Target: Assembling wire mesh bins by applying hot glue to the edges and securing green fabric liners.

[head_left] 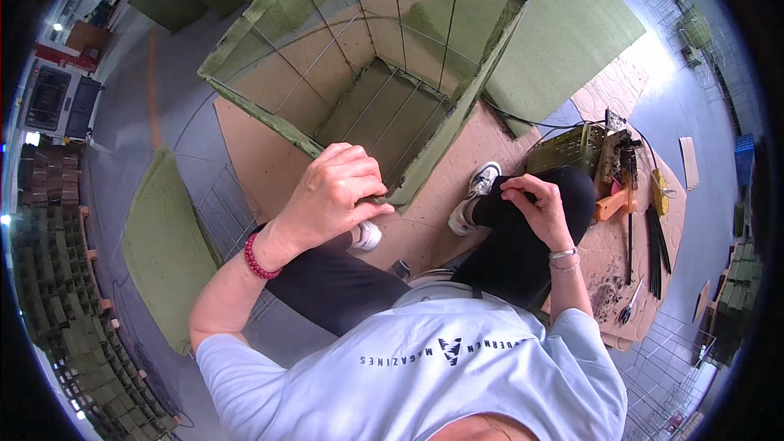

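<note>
In front of my legs stands a large open box (449,143), a wire frame with green fabric-like material over its walls and folded along its rim. My left hand (339,188) is closed on the near corner of that rim, thumb and fingers pinching the green edge. Over my right knee hovers my right hand (535,206), apart from the box. Its thumb and fingertips are pressed together; anything between them is too small to make out.
Brown cardboard (253,139) lies beneath the box. Green sheets (563,33) spread behind it, with another (163,253) at left. On my right, scissors (627,312), black strips (658,249), an orange tool (611,206) and a green basket (563,151) sit together. Green stacks (73,318) line the far left.
</note>
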### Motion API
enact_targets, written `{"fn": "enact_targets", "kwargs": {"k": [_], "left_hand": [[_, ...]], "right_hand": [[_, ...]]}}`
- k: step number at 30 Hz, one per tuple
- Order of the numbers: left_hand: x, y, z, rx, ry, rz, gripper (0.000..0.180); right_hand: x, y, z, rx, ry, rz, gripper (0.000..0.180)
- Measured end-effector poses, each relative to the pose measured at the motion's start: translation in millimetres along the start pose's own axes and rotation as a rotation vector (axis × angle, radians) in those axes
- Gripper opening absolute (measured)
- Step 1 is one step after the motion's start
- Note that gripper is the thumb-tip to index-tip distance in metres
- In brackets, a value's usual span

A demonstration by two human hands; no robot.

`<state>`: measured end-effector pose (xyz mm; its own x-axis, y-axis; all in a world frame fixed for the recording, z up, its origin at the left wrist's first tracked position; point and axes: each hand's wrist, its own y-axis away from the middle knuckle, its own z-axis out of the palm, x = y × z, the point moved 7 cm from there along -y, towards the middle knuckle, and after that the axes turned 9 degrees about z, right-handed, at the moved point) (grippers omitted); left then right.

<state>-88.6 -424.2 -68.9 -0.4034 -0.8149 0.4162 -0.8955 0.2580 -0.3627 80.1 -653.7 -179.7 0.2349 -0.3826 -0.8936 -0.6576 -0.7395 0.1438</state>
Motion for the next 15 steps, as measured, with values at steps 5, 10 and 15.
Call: {"fn": "enact_targets", "kwargs": {"k": [5,10,15], "left_hand": [[-1,0,4,-0.027,-0.011,0.010,0.027],[1,1,3,0.003,-0.027,0.013,0.027],[3,1,3,-0.035,-0.048,0.026,0.024]], "right_hand": [[-1,-1,2,0.001,0.036,-0.013,0.012],[-3,0,3,0.011,0.055,-0.024,0.012],[0,-1,11,-0.022,0.017,-0.007,0.012]]}}
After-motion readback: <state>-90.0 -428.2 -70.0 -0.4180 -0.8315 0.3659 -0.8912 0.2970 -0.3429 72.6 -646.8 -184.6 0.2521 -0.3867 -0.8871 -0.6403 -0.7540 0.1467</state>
